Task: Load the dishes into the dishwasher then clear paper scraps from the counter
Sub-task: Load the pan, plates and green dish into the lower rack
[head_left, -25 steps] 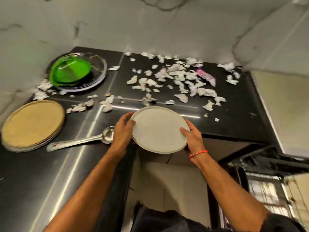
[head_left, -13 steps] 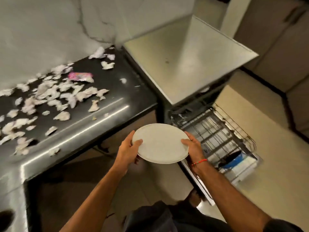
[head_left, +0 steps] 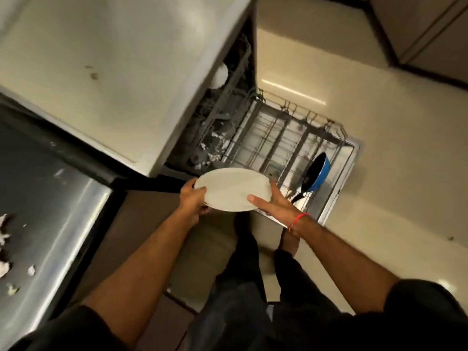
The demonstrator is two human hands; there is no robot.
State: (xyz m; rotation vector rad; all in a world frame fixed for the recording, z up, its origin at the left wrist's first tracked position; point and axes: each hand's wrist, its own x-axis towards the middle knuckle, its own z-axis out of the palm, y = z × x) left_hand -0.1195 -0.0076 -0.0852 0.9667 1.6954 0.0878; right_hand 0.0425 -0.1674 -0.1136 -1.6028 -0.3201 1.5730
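I hold a round white plate [head_left: 231, 190] in both hands, tilted, just above the near edge of the pulled-out lower dishwasher rack [head_left: 273, 138]. My left hand [head_left: 192, 198] grips the plate's left rim with curled fingers. My right hand [head_left: 272, 202] holds the right rim, thumb laid over the top face. A blue pan [head_left: 315, 174] with a black inside stands on edge in the rack's right part. A few paper scraps [head_left: 5, 267] lie on the black counter [head_left: 50, 198] at the far left.
The dishwasher's pale top [head_left: 121, 72] fills the upper left, with its dark open cavity [head_left: 228, 97] beside it and a white dish inside. The open door [head_left: 339, 188] lies under the rack. Beige floor [head_left: 379, 148] spreads to the right, cabinets [head_left: 430, 29] beyond.
My view has swung right from the counter to the dishwasher. Both hands have carried the plate away from the counter edge and over the lower rack, tilting it.
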